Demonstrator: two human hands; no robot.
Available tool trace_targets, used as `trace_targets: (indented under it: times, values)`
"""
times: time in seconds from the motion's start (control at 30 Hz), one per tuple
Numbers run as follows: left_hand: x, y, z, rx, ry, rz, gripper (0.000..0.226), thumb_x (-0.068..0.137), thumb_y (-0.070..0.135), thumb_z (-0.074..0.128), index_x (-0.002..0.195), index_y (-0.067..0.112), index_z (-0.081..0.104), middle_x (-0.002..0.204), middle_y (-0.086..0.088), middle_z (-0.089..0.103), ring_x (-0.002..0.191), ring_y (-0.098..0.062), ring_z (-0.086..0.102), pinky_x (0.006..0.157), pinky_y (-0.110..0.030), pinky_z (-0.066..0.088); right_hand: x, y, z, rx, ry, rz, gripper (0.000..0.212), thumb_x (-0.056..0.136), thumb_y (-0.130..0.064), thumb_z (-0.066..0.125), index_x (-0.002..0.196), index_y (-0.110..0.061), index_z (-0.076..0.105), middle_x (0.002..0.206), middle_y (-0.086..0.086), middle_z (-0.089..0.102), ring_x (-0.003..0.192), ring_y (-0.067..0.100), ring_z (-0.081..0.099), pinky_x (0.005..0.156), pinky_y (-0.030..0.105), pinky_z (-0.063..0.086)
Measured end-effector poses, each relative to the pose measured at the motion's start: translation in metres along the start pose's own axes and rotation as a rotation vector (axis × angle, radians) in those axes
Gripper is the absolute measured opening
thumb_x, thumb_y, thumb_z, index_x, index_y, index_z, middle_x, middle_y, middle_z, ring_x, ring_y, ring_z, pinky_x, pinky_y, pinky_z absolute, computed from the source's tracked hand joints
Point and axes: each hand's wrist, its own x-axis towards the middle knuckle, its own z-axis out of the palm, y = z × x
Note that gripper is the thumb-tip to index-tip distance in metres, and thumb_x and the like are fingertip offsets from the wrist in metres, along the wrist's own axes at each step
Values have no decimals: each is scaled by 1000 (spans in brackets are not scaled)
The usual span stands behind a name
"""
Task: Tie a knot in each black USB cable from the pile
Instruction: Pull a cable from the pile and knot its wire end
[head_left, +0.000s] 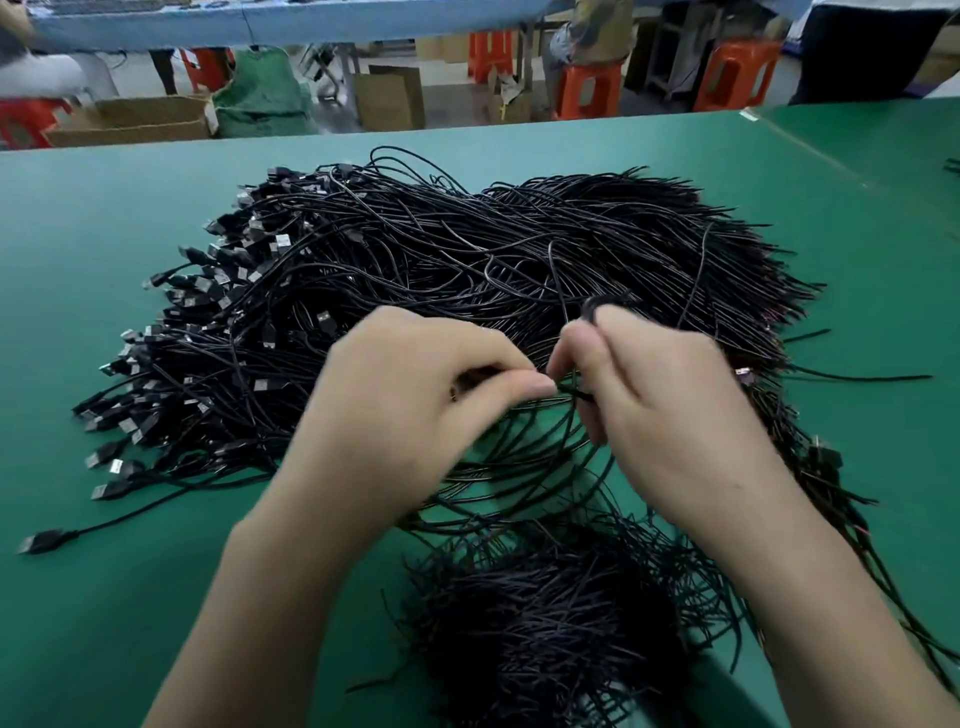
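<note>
A large pile of black USB cables (467, 260) covers the middle of the green table (104, 234), plugs fanned out to the left, bare ends to the right. Over its near edge my left hand (410, 410) pinches one black cable (569, 392) between thumb and curled fingers. My right hand (660, 405) pinches the same cable just to the right, and a loop of it rises above the right fingers. A second, smaller heap of black cables (545, 623) lies close to me, between my forearms.
One cable with its plug (44, 540) trails out at the near left. Beyond the table's far edge stand cardboard boxes (389, 98), a green sack (265, 93) and orange stools (587, 88). A seated person (597, 31) is at the back.
</note>
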Motion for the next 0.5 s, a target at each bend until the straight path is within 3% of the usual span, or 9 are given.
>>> trace_targets:
  times: [0.07,0.13,0.2,0.27,0.33,0.43,0.5]
  values:
    - [-3,-2,-8,-101,57,-59,14,86,48,77,80,36,82,71,14,75,65,-14,70,61,-36,53,-2,-1,6,115,-157,-2,47,104,-50,33,78,-28,65,61,-13,57,57,7,51,59,31,38]
    - [-4,-4,-11,-292,96,-148,11,77,41,87,74,32,82,67,6,75,58,-12,67,53,-28,50,-2,-2,8,435,-363,30,47,105,-47,35,81,-25,68,59,-14,50,56,5,43,59,25,33]
    - [-2,-5,-10,-490,132,-238,14,70,37,91,73,26,82,64,1,74,54,-6,65,53,-16,48,-1,-2,6,734,-563,56,36,100,-36,39,87,-21,69,59,-11,47,56,7,38,57,22,32]
    - [0,-3,-4,-605,149,-258,14,69,34,86,72,22,80,63,3,73,56,-2,63,55,-13,47,-1,-1,3,862,-685,24,29,99,-26,42,97,-15,69,59,-9,45,57,11,36,56,23,32]
    - [2,-1,5,-648,143,-236,9,77,28,86,76,23,79,68,3,73,61,-2,62,59,-14,48,-3,2,-2,841,-690,-52,30,104,-23,40,106,-11,68,63,-8,45,62,12,37,60,23,34]
    - [2,-2,9,-656,21,-213,11,90,25,75,99,28,80,95,4,78,86,-1,71,77,-16,53,-3,5,-7,824,-654,-99,31,106,-19,39,112,-7,68,65,-9,52,62,13,43,66,23,40]
    - [2,-4,8,-640,-69,-189,14,94,27,70,102,22,81,93,11,77,92,-1,72,80,-16,53,-2,6,-9,841,-666,-107,31,106,-19,41,114,-5,67,67,-5,60,60,13,48,67,23,44]
